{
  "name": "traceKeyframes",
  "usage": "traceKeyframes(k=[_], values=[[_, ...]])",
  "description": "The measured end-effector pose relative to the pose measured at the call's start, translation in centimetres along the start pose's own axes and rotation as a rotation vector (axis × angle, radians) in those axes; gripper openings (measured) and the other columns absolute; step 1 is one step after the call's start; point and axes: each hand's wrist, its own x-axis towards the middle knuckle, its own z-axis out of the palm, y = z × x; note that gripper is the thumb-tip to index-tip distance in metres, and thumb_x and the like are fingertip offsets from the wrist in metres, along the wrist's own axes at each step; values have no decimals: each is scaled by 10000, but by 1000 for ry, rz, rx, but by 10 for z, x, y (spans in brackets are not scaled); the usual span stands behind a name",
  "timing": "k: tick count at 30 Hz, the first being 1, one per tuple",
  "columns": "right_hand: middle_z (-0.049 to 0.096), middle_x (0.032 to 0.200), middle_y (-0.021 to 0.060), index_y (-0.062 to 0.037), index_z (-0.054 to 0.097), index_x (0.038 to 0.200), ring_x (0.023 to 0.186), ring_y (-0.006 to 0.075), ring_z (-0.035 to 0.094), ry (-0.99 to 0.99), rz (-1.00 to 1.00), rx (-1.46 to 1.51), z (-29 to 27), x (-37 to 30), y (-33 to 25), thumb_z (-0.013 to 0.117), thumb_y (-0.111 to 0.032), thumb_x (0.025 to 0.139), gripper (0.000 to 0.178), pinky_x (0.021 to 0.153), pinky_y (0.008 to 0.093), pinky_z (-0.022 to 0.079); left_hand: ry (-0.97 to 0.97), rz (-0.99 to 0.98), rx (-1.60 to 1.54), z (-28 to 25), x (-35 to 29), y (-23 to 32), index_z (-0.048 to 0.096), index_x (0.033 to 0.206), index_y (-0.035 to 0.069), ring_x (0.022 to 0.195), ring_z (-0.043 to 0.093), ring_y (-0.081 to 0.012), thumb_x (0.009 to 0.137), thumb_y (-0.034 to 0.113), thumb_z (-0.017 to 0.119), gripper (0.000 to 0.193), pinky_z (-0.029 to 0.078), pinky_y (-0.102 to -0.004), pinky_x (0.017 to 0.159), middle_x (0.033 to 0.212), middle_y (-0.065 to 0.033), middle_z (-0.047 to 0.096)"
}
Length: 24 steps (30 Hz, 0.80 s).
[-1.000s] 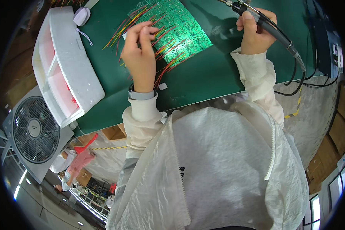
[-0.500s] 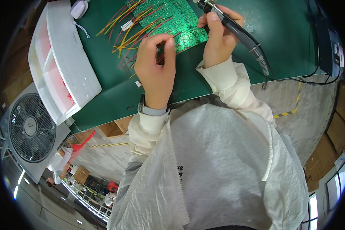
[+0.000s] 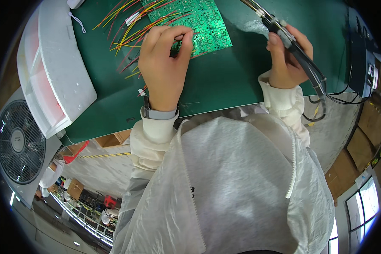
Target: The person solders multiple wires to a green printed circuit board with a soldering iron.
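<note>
A green circuit board panel (image 3: 216, 37) lies on the green table, with many red, yellow and dark wires (image 3: 133, 36) fanning off its left side. My left hand (image 3: 164, 70) is over the board's near left part, thumb and forefinger pinched on a thin red wire whose end shows just past the fingertips. My right hand (image 3: 290, 67) is off the board to the right, closed around a soldering iron (image 3: 301, 56) with a black handle and metal front. The iron's tip is out of the picture at the top, and its cable loops down past the table edge.
A white foam box (image 3: 67, 67) with reddish contents stands on the left, beside a fan (image 3: 21, 142). A dark boxy unit (image 3: 362, 63) with cables sits at the right edge. Cardboard boxes (image 3: 362, 148) are stacked beyond it. Another person (image 3: 51, 174) is at the lower left.
My right hand has drawn the soldering iron away from the board, to the right and nearer me. My left hand stays pinched at the board; the whole view has shifted slightly.
</note>
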Motion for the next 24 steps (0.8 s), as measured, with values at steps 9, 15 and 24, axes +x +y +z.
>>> traceKeyframes(k=[9,15,24], values=[[565,798,120,17,453,966,671,150,550,-150,-65,123,-15,-7,2,676,-10,686,359,631,232,448,-105,145,86,-5,12,-1,593,761,70,662,511,-177,668,24,662,125,428,-272,573,729,-32,549],[564,760,131,29,430,945,637,149,546,-253,-47,118,-13,-7,0,671,-20,675,365,597,233,451,-126,140,74,-6,15,-4,587,744,69,638,507,-166,639,5,661,144,423,-267,557,708,-24,543],[569,735,129,30,437,933,583,133,538,-274,-56,118,-5,-7,-3,683,-26,669,365,545,216,440,-158,115,88,-8,20,13,610,754,46,626,543,-130,664,0,668,117,451,-222,538,717,-30,568]])
